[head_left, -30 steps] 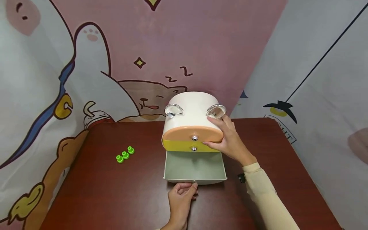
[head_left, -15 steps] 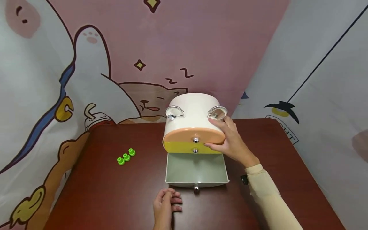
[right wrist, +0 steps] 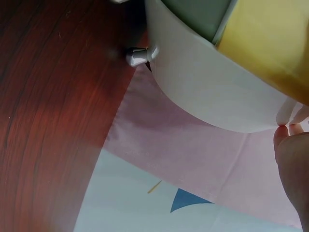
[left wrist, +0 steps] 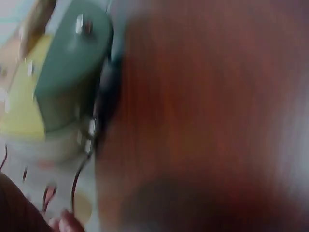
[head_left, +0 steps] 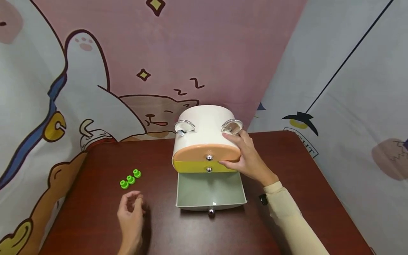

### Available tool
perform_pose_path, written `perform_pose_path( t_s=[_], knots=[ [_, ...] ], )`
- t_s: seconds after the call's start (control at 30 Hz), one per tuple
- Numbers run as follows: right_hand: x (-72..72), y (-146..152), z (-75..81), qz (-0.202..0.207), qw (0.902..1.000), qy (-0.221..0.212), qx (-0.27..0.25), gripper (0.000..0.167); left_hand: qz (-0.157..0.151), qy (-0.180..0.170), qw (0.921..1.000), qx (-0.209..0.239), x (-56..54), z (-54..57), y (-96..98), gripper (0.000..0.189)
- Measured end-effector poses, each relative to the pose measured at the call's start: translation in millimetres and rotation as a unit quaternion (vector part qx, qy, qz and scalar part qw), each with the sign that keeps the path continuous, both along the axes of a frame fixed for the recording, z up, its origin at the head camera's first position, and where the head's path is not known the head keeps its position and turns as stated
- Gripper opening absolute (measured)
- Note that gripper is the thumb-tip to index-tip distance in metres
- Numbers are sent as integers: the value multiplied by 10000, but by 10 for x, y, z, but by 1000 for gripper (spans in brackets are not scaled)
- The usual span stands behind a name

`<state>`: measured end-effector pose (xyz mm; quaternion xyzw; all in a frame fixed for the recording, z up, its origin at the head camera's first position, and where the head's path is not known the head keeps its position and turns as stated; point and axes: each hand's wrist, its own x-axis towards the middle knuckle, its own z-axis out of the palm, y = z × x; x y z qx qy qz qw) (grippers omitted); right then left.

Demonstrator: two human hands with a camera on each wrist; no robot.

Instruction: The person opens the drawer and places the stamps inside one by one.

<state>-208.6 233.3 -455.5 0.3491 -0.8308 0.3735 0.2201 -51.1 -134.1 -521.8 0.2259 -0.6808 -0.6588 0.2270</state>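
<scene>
A small drawer cabinet (head_left: 205,124) with a white shell and two chrome-rimmed loops on top stands at the table's middle. Its orange drawer (head_left: 194,153) and yellow drawer (head_left: 191,166) are closed, while the lowest, grey-green drawer (head_left: 210,189) is pulled out. Nothing shows inside that drawer. My right hand (head_left: 250,157) holds the cabinet's right side, thumb on the front and fingers near the right loop. Just in front of three small green stepped pegs (head_left: 130,179), my left hand (head_left: 131,216) hovers with loosely curled fingers, holding nothing. The left wrist view is blurred.
The dark red-brown table (head_left: 178,237) carries everything. A small black object (head_left: 263,199) sits by the right sleeve. Behind the table hangs a cartoon-printed backdrop (head_left: 223,53), close to the cabinet's back.
My left hand has let go of the open drawer's knob and moved left to the green pegs. The right hand keeps its hold on the cabinet; the drawer stays out.
</scene>
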Motion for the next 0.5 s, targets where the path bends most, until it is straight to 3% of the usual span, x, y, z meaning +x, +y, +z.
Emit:
perform_pose_path(
  t_s=[0.1, 0.2, 0.27, 0.5],
  knots=[
    [4, -1, 12, -8, 10000, -27, -7, 105, -118, -303, 9941, -1038, -105, 29, -303, 22],
    [-1, -30, 25, 22, 9999, -106, 2, 105, -140, -637, 9786, -1951, -170, 43, -586, 27],
    [9, -21, 33, 8, 9999, -173, -10, 105, -254, -811, 9701, -2272, -218, 37, -717, 30],
    [-11, -13, 8, 14, 9999, -166, -48, 105, -1102, -1476, 9384, -2924, -381, 3, -1040, 43]
  ],
)
